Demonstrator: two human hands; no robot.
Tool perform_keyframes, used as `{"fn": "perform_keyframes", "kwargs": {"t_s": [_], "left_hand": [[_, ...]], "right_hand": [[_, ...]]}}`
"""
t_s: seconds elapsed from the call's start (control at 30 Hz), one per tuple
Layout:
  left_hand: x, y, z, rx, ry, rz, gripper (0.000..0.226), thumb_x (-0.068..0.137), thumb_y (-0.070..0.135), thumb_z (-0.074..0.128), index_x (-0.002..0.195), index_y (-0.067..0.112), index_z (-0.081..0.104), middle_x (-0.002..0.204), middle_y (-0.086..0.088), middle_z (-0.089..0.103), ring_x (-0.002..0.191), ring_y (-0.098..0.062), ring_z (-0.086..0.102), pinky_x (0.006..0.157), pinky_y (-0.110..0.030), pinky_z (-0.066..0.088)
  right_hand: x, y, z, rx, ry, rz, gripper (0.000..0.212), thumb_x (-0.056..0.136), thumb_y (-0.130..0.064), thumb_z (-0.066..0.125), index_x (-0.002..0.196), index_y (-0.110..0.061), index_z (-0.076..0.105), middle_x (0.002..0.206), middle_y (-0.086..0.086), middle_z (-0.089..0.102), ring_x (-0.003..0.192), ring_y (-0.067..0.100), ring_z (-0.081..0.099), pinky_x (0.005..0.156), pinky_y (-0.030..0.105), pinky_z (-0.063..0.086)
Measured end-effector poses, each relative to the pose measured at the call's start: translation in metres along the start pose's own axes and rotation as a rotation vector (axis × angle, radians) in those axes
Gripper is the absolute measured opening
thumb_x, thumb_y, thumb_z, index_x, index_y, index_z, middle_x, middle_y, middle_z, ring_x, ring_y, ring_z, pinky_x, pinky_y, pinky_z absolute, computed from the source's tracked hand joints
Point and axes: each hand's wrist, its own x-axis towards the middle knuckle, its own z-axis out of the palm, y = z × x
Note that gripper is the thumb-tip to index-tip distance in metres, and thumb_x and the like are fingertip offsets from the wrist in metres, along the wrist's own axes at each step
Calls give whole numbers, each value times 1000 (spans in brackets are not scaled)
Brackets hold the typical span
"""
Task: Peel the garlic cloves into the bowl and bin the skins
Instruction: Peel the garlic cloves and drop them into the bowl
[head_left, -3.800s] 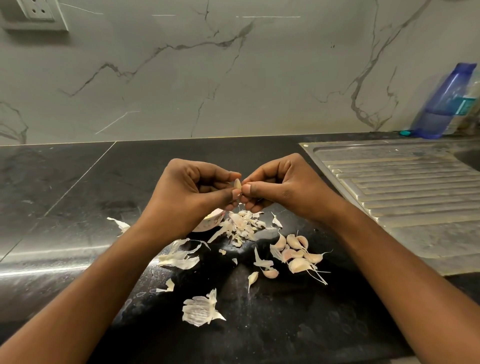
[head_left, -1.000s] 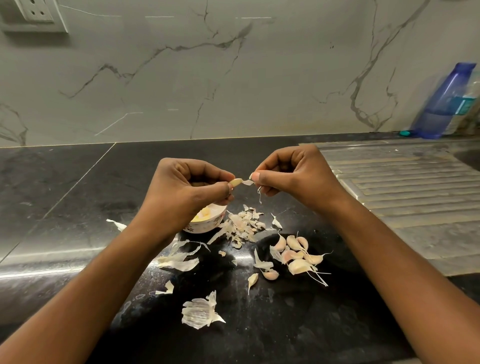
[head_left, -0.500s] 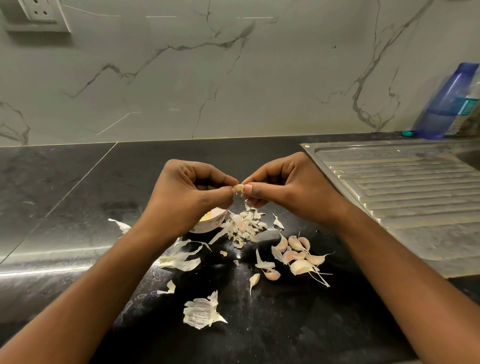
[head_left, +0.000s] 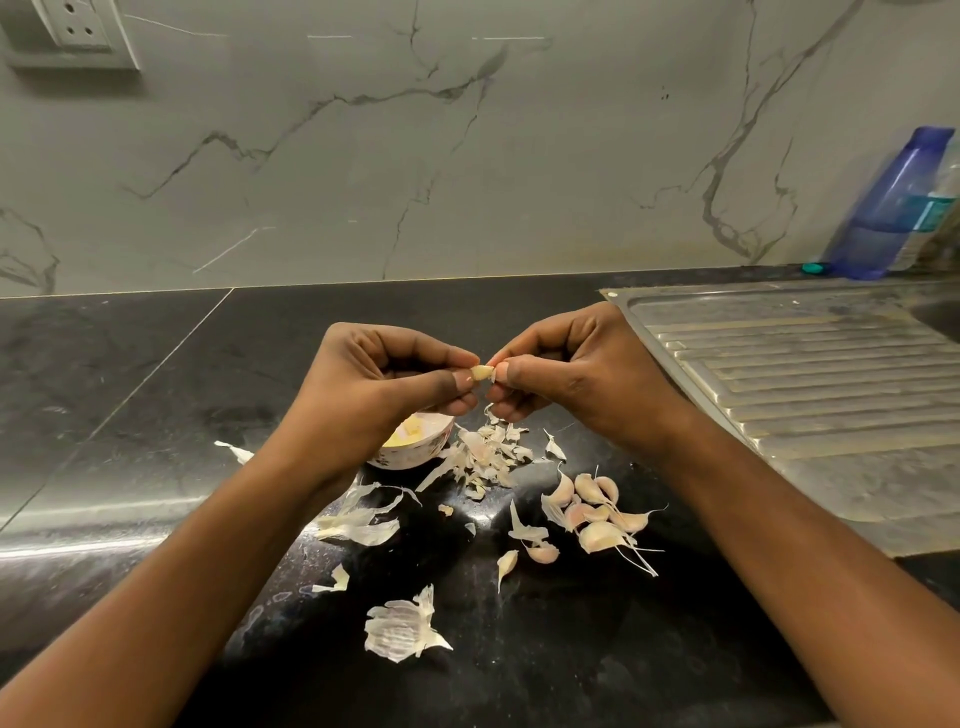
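Plainly, in the head view, the left hand (head_left: 384, 395) pinched a small garlic clove (head_left: 482, 372) between thumb and forefinger, up in the air above the black counter (head_left: 156, 395). The right hand (head_left: 566, 379) nipped the clove's other end with its own thumb and forefinger; whether it had skin or flesh could not be told. The bowl (head_left: 410, 460) sat below the left hand, half hidden by it.

The clove looked mostly bare and likely slick, so a hard tug might have shot it from the pinch. It hung beside the bowl, not over it, so it would probably have landed in the loose skins (head_left: 488, 457) underneath. Those skins lay right against the bowl's wall, and a brush of the wrist could have flicked some in. The unpeeled cloves (head_left: 592, 514) lay close among further scraps, so a careless sweep toward a bin, which was not in view, risked taking good cloves too.
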Motion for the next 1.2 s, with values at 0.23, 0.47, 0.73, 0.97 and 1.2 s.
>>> {"fn": "perform_keyframes", "kwargs": {"t_s": [0.23, 0.47, 0.73, 0.97, 1.2], "left_hand": [[0, -1, 0, -48, 0, -20, 30, 74, 13, 76, 102, 3, 77, 95, -16, 80, 85, -26, 79, 79, -28, 65], [1, -7, 0, 208, 52, 147, 24, 84, 9, 80, 108, 13, 80, 97, -2, 82, 91, -20, 79, 84, -29, 64], [1, -7, 2, 186, 20, 161, 25, 82, 16, 79, 107, 8, 79, 94, -4, 82, 84, -21, 80, 78, -26, 64], [4, -10, 0, 120, 94, 132, 25, 86, 17, 74, 108, 4, 78, 91, -10, 81, 82, -25, 80, 78, -29, 65], [5, -14, -3, 83, 151, 98, 19, 94, 11, 71, 110, 3, 78, 92, -10, 81, 85, -27, 80, 80, -34, 66]], "right_hand": [[-1, -2, 0, 79, 16, 27, 11, 98, 0, 70, 103, 7, 76, 85, 17, 79, 72, 29, 77, 70, 38, 67], [0, -2, 2, 96, 1, 52, 14, 97, -2, 72, 106, 8, 75, 89, 19, 79, 76, 29, 77, 72, 36, 67], [0, -3, -1, 66, 32, 42, 12, 98, -3, 71, 105, 5, 75, 88, 17, 79, 75, 28, 77, 71, 35, 67], [2, -1, -6, 52, 88, 34, 6, 97, -3, 72, 98, 0, 77, 84, 15, 79, 71, 25, 76, 67, 31, 63], [5, 2, -13, 7, 159, 13, 12, 100, -4, 67, 94, 3, 76, 82, 15, 78, 66, 24, 72, 62, 31, 60]]}}
